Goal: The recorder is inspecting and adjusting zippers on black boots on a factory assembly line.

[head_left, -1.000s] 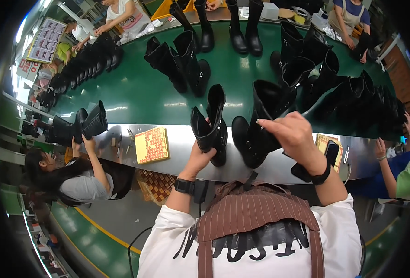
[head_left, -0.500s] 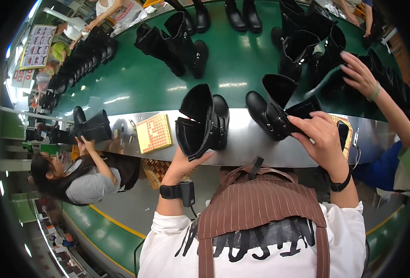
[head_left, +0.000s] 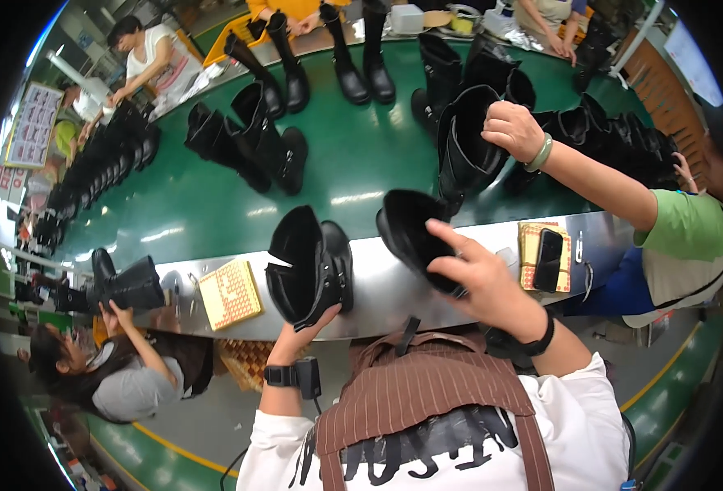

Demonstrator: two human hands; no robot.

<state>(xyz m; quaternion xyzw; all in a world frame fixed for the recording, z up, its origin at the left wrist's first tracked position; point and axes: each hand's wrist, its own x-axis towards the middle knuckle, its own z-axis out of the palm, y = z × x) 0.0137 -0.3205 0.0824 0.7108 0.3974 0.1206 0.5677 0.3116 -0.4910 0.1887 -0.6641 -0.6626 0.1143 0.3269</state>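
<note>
Two black boots with buckled straps stand before me at the metal edge of the work surface. My left hand (head_left: 311, 326) is closed around the lower back of the left boot (head_left: 294, 278), whose shaft gapes open toward me. My right hand (head_left: 488, 282) is at the near rim of the right boot (head_left: 406, 229), its fingers bent over the opening and the thumb side out of sight. The right boot's shaft leans, and its foot is mostly hidden. Beyond it, a co-worker's hand (head_left: 514, 131) grips the top of another black boot (head_left: 462, 146).
Yellow sticker sheets (head_left: 231, 293) lie to my left; another stack (head_left: 533, 237) with a phone (head_left: 549, 260) lies to my right. More boots stand on the green surface (head_left: 341, 155). At far left a person holds a boot (head_left: 128, 282).
The view has shifted, moving much of the scene left and down. The right boot's opening has turned more toward me. The co-worker's open hand has closed on a boot.
</note>
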